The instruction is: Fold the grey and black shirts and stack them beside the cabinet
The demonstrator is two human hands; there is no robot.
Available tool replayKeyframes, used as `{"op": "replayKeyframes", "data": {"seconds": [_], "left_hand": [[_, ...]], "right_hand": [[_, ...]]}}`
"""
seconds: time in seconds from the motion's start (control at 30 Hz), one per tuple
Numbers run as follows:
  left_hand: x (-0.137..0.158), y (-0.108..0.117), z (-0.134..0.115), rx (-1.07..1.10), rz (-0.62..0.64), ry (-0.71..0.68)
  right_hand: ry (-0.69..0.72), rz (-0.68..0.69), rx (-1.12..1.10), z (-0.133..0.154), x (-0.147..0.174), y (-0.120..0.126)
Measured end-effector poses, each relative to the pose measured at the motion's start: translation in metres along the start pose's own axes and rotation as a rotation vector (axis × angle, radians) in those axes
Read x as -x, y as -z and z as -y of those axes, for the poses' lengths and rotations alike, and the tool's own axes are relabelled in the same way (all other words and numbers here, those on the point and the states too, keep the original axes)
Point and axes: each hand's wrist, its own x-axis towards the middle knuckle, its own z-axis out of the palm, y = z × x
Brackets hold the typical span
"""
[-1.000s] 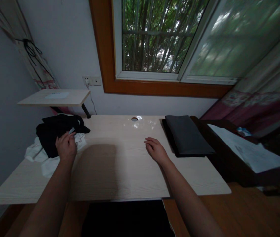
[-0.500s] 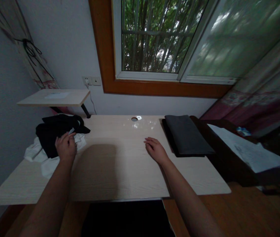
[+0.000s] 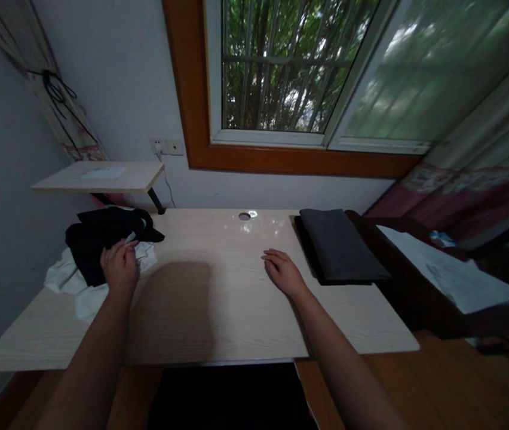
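Observation:
My left hand (image 3: 120, 266) rests on a heap of clothes at the left of the desk, its fingers loosely bent and somewhat apart. Beneath and behind it lies black cloth (image 3: 86, 254), with a black cap (image 3: 140, 224) on top, its brim pointing right. A small pale strip (image 3: 129, 237) shows at the fingertips; what it is I cannot make out. White cloth (image 3: 91, 304) spreads under the black pile. My right hand (image 3: 284, 273) lies on the pale wooden desk (image 3: 241, 310), fingers loosely extended, holding nothing. Nearest to it is a folded dark grey cloth-like stack (image 3: 344, 245).
A small raised shelf (image 3: 138, 176) bearing a paper sheet (image 3: 103, 172) stands over the desk's back left. A cable hole (image 3: 244, 216) pierces the desk near the wall. To the right, a dark lower table (image 3: 416, 286) holds a large white sheet (image 3: 451, 275).

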Motion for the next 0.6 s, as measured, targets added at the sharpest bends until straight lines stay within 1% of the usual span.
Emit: {"op": "replayKeyframes", "data": {"seconds": [0.13, 0.23, 0.43, 0.6], "left_hand": [[0.001, 0.000, -0.003, 0.005, -0.014, -0.025], [0.003, -0.002, -0.003, -0.020, -0.025, -0.074], [0.007, -0.009, -0.008, -0.048, -0.014, -0.219], [0.009, -0.014, -0.020, -0.068, 0.024, -0.372]], "right_hand": [[0.004, 0.004, 0.010, 0.001, 0.000, 0.000], [0.003, 0.002, 0.008, 0.001, 0.000, 0.000], [-0.003, 0.001, 0.006, 0.002, -0.001, 0.000], [-0.005, 0.000, 0.009, 0.003, -0.001, 0.000]]}}
